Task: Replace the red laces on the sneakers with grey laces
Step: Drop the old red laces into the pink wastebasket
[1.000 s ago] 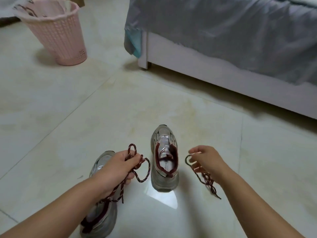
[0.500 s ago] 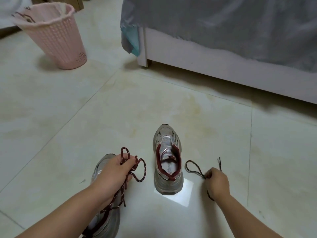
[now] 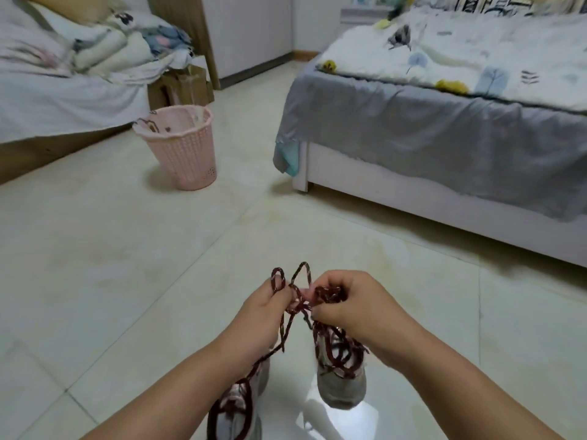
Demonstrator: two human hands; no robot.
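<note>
Two grey sneakers with dark red collars stand on the floor tiles, the left sneaker (image 3: 236, 408) partly behind my left forearm, the right sneaker (image 3: 341, 381) below my right wrist. My left hand (image 3: 265, 308) and my right hand (image 3: 346, 304) are raised close together above them. Both grip bunched red laces (image 3: 300, 298), whose loops stick up between the hands. One strand hangs down from my left hand toward the left sneaker. More red lace is bunched in my right hand. No grey laces are in view.
A pink plastic basket (image 3: 182, 147) stands on the floor at the back left. A bed with a grey sheet (image 3: 444, 144) runs along the right. Another bed with heaped bedding (image 3: 63, 74) is at the far left, with cardboard boxes (image 3: 184, 85) beside it.
My hands have come together from either side of the right sneaker, bringing both red laces into one bunch. The camera has tilted up, showing more of the room.
</note>
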